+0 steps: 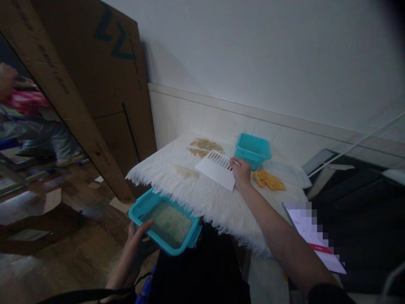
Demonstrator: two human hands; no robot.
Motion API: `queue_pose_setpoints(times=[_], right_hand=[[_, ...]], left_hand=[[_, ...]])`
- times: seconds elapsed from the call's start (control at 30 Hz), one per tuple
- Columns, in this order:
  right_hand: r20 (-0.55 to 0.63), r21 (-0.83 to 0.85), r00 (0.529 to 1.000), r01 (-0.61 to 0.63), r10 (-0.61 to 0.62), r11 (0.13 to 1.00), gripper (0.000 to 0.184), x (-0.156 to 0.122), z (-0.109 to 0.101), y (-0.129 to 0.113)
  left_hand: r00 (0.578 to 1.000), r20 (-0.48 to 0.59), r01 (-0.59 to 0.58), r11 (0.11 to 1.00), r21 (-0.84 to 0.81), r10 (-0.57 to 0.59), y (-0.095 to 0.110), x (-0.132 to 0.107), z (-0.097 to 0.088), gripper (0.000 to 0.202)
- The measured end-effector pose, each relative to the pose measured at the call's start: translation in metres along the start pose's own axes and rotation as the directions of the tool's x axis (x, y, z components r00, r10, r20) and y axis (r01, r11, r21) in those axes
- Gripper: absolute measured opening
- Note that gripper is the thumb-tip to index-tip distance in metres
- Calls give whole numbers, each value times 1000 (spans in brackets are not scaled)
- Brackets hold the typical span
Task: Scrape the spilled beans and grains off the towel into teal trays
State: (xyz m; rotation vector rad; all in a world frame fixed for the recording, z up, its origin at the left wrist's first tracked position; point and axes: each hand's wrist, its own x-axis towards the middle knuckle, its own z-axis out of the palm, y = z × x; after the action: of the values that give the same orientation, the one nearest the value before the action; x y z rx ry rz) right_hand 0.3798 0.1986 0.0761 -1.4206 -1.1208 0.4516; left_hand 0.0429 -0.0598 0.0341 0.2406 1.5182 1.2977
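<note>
My left hand (139, 238) grips the rim of a teal plastic container (172, 251), thumb over the edge. It is held tilted below the table's fringed edge, with pale grains like rice (174, 221) inside. My right hand (242, 172) pinches a white slotted sheet (218, 176) by its right end, over the white cloth (158, 166). Left of the sheet lies a thin patch of pale grains (185, 171). Behind it are heaps of tan grains (207, 145). The fingers under the container are partly hidden.
A second teal container (253, 147) stands at the back of the table by the wall. Near it lie a crumpled yellow cloth (272, 180) and a clear lid-like tray (292, 174). A tall cardboard box (117, 93) rises at left; another person (34, 109) sits beyond it.
</note>
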Motion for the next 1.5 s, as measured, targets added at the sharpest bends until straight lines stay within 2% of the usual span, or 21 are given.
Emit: queue_pose_setpoints(times=[0.2, 0.4, 0.6, 0.8, 0.93, 1.07, 1.37, 1.5], right_hand=[[177, 121, 954, -265, 242, 956, 24, -4, 1, -9], [225, 183, 928, -341, 298, 922, 11, 2, -6, -17], [288, 184, 900, -387, 327, 903, 17, 6, -9, -17], [404, 163, 847, -437, 344, 885, 21, 4, -9, -18], [461, 159, 821, -451, 338, 878, 21, -3, -6, -21], [497, 160, 804, -454, 326, 877, 21, -11, -3, -25], [597, 145, 744, -469, 301, 871, 30, -26, -2, -35], [629, 160, 729, -461, 270, 873, 34, -35, 1, -38]], left_hand=[[1000, 20, 11, 1000, 7, -11, -4, 3, 6, 57], [999, 29, 21, 999, 39, -22, -11, 13, 7, 60], [1000, -9, -26, 998, 61, 27, -17, 24, 5, 61], [999, -12, -32, 997, 65, 33, -15, 20, 4, 61], [1000, 21, -5, 998, 59, 4, -13, 14, 4, 55], [999, 34, 19, 1000, 15, -19, -11, 12, 6, 67], [1000, 18, 14, 999, -50, -13, -7, 10, 10, 59], [999, -38, 5, 1000, -16, -5, -12, 10, 10, 66]])
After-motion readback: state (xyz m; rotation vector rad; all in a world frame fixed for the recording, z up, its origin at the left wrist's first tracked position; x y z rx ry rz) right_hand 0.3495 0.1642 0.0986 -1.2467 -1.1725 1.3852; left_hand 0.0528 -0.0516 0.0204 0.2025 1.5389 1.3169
